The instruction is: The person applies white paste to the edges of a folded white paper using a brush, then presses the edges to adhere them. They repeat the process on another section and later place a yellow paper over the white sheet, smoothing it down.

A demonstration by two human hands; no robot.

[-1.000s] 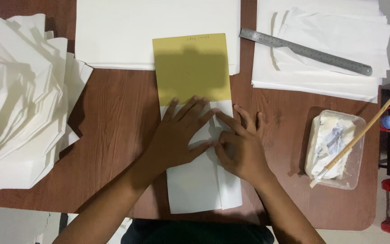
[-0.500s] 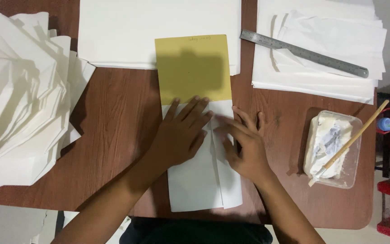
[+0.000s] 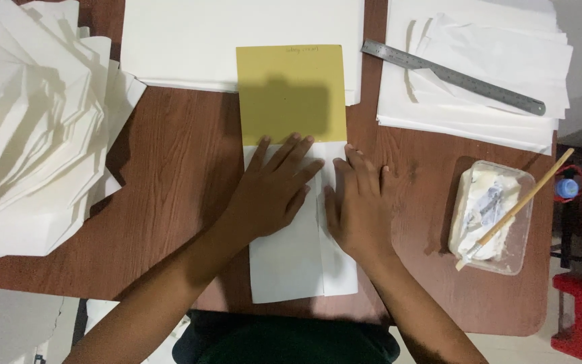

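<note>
I've got my left hand (image 3: 272, 195) and right hand (image 3: 358, 209) both flat, fingers open, gripping nothing, just pressing the folded white paper (image 3: 301, 259) below the yellow card (image 3: 291, 91).

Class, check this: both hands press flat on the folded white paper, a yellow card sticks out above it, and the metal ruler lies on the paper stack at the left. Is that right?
Not quite. In the head view the metal ruler lies on the paper stack at the right, not the left. The rest holds: left hand and right hand press the folded white paper, yellow card above.
</note>
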